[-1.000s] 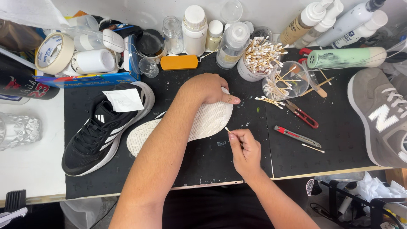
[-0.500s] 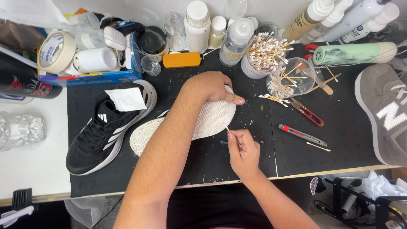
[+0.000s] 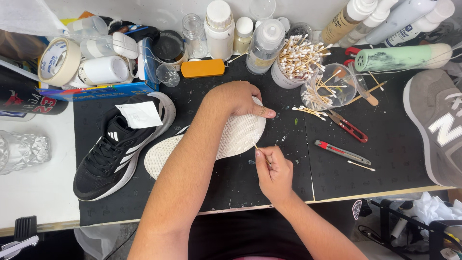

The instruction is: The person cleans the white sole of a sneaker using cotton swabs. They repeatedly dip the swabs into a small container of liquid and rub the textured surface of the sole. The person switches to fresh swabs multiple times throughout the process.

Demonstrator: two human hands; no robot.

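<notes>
The right hand is closed in a pinch on a cotton swab, whose tip touches the edge of the white sole of an upturned shoe. The left hand lies curled over the toe end of that shoe, just above the right hand, thumb pressed on the sole, holding it down on the black mat. Left of the left forearm sits a black sneaker, upright, with a scrap of white paper on it. To the right of the right hand lie a red utility knife and red pliers. Beyond the left hand stand a cup of cotton swabs, a clear bottle and an orange block. A grey sneaker rests well off to the right.
</notes>
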